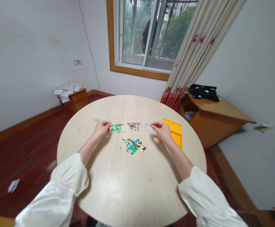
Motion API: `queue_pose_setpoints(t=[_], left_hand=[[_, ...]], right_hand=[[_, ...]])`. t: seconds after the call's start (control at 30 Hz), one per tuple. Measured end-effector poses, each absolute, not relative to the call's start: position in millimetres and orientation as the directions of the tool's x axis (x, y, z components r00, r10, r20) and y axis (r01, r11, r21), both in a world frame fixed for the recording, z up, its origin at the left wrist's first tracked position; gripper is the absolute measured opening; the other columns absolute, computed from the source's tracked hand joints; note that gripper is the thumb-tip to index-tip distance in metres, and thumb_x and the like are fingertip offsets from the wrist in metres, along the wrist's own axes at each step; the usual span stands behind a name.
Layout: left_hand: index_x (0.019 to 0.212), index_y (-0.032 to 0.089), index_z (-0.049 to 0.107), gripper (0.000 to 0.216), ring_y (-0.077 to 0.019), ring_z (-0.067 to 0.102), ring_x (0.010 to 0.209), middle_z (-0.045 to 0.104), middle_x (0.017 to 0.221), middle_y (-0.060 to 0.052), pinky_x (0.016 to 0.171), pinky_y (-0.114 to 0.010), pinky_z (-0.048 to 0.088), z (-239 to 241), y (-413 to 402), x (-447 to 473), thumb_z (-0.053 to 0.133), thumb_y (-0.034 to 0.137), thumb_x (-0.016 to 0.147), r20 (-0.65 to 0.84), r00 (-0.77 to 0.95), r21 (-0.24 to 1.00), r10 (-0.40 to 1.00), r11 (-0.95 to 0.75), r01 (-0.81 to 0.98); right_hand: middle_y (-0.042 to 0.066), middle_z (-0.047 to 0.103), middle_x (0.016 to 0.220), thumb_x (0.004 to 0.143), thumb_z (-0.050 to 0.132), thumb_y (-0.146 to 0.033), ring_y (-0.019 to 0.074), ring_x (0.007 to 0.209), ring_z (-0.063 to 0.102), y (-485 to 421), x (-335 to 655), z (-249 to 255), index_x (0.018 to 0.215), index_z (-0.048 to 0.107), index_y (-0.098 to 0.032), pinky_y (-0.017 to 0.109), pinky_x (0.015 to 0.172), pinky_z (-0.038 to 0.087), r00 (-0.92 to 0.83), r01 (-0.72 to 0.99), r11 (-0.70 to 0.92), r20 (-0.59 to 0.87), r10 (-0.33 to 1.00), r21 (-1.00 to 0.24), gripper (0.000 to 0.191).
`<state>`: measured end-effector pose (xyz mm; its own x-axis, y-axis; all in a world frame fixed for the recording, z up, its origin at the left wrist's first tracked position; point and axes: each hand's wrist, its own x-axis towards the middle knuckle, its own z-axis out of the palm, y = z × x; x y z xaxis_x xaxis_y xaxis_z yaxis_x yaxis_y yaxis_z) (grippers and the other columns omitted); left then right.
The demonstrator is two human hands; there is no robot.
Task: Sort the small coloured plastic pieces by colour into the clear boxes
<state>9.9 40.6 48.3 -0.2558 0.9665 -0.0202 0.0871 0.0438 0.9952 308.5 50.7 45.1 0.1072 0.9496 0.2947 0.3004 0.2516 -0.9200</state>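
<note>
The left hand [102, 128], fingertips together, contents unclear, is at a tray [124, 128] of green bricks [116, 127]. Loose bricks [134, 146], mid-table [118, 183], look light, hard, slick: best pinched by their sides. The right hand [162, 129], grip unclear, overlaps another tray [147, 128].

The pile of small building bricks [134, 146] mixes blue, green, dark brown, yellow and cream. Green bricks [116, 127] fill one colourless tray [124, 128], dark brown bricks [134, 126] the colourless tray beside it [134, 130]. The box [175, 126] is plain orange-yellow, the bench [111, 186] pale beige with faint grain, the sleeves [61, 192] glossy off-white. The cream curtain [199, 41] carries red motifs and a red lower band; the folded cloth [202, 91] is black with white spots; the floor [31, 135] is dark red.
</note>
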Motion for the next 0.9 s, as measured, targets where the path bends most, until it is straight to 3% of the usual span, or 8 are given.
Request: queue_pose_setpoints(t=[0.17,0.37,0.5,0.7,0.9], left_hand=[[0.066,0.014,0.061,0.016,-0.0101,0.041,0.044,0.047,0.046,0.005,0.048,-0.023,0.029,36,15,-8,0.058,0.030,0.064,0.112,-0.315,0.957,0.942,-0.017,0.290],[0.061,0.016,0.057,0.024,-0.0131,0.041,0.050,0.045,0.048,0.003,0.052,-0.025,0.029,3,-29,-8,0.049,0.037,0.071,0.182,-0.189,0.855,0.965,-0.060,0.515],[0.052,0.019,0.041,0.035,-0.0118,0.037,0.049,0.038,0.047,0.004,0.052,-0.025,0.028,-4,-42,-1,0.041,0.044,0.077,0.226,-0.192,0.824,0.955,-0.083,0.560],[0.053,0.020,0.036,0.035,-0.0113,0.036,0.049,0.037,0.046,0.005,0.052,-0.024,0.027,-2,-42,1,0.038,0.043,0.078,0.196,-0.180,0.831,0.964,-0.065,0.552],[0.050,0.018,0.043,0.032,-0.0116,0.038,0.050,0.040,0.047,0.004,0.053,-0.024,0.028,0,-28,-8,0.041,0.040,0.074,0.155,-0.121,0.805,0.980,-0.055,0.591]], right_hand=[[0.006,0.069,0.073,0.062,0.066,-0.029,0.0160,0.068,0.061,38,320,44,0.071,0.067,-0.014,0.031,0.069,0.048,0.056,0.330,0.213,0.245,0.968,-0.920,0.018],[0.005,0.070,0.075,0.073,0.058,-0.017,0.0130,0.068,0.061,51,192,44,0.073,0.068,-0.013,0.025,0.068,0.046,-0.322,0.386,0.347,0.228,0.919,-0.855,0.011],[0.004,0.071,0.078,0.074,0.058,-0.013,0.0122,0.072,0.062,65,108,48,0.077,0.070,-0.014,0.023,0.069,0.045,-0.475,0.462,0.451,0.217,0.853,-0.763,0.012],[0.009,0.071,0.088,0.076,0.057,-0.010,0.0143,0.079,0.063,80,63,43,0.090,0.070,-0.012,0.024,0.075,0.046,-0.508,0.562,0.458,0.150,0.848,-0.688,0.019],[0.008,0.071,0.088,0.078,0.053,-0.010,0.0139,0.080,0.063,78,127,58,0.089,0.071,-0.012,0.022,0.074,0.045,-0.519,0.602,0.496,0.166,0.839,-0.626,0.021]])
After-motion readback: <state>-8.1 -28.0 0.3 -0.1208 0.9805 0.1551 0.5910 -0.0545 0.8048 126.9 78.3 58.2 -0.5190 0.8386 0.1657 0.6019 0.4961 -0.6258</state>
